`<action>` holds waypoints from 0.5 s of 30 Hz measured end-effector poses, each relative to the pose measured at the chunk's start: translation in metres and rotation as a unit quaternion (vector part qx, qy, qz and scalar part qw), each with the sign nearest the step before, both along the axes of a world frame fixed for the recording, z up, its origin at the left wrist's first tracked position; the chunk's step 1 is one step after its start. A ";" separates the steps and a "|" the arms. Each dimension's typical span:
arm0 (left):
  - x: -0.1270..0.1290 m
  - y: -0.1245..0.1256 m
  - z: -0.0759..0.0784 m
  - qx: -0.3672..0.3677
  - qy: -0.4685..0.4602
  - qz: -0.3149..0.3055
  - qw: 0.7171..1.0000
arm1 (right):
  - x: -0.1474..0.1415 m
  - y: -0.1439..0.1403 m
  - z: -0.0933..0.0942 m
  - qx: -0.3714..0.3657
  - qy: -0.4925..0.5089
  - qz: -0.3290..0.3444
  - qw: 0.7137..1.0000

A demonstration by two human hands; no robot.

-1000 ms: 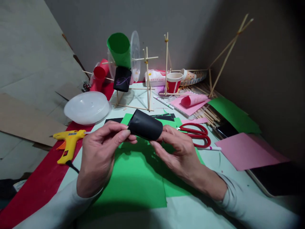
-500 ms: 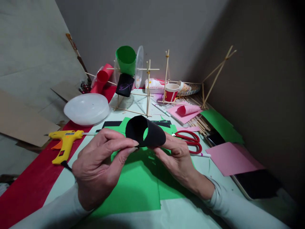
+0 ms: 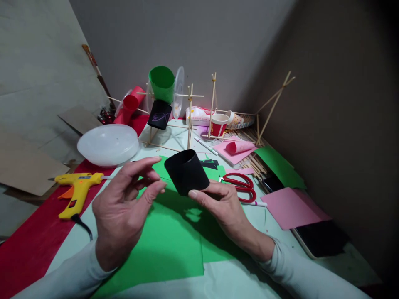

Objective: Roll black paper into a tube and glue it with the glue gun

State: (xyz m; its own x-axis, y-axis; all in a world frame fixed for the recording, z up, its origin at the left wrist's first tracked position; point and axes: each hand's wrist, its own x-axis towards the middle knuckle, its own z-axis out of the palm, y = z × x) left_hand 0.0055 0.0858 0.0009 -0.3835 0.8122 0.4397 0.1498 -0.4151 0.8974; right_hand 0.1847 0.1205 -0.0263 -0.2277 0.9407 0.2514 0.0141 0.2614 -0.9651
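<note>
Right hand: the right hand [image 3: 222,203] is pinching the black rolled paper tube [image 3: 187,172] from below and behind, its grip closed on the tube's lower right edge, thumb lying along the near side.
Tube: it is hovering above the desk, tilted, its open mouth facing up and away; it is sitting just left of and above the right grip.
Left hand: the left hand [image 3: 120,211] is hanging just left of the tube with fingers spread, its grip wide and holding nothing; the fingertips seem to be clear of the tube, though the gap is hard to judge.
Below the grips: large green paper sheets [image 3: 170,241] are lying flat on the pale desk [image 3: 237,278].
Right of the right grip: red-handled scissors [image 3: 240,185] are resting near the knuckles, with a pink paper sheet [image 3: 293,207] farther out.
Left of the left grip: a yellow glue gun [image 3: 76,191] is lying on a red paper strip [image 3: 28,249].
</note>
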 end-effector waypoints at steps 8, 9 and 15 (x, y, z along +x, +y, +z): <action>-0.001 0.017 -0.014 -0.237 -0.108 -0.170 0.950 | -0.003 0.001 -0.013 -0.125 0.131 -0.013 0.983; 0.004 0.016 -0.015 -0.265 -0.152 -0.213 0.928 | -0.004 0.000 -0.012 -0.123 0.140 -0.016 0.982; 0.021 0.013 -0.021 -0.306 -0.361 -0.249 0.845 | -0.011 -0.008 -0.006 -0.089 0.131 -0.051 0.986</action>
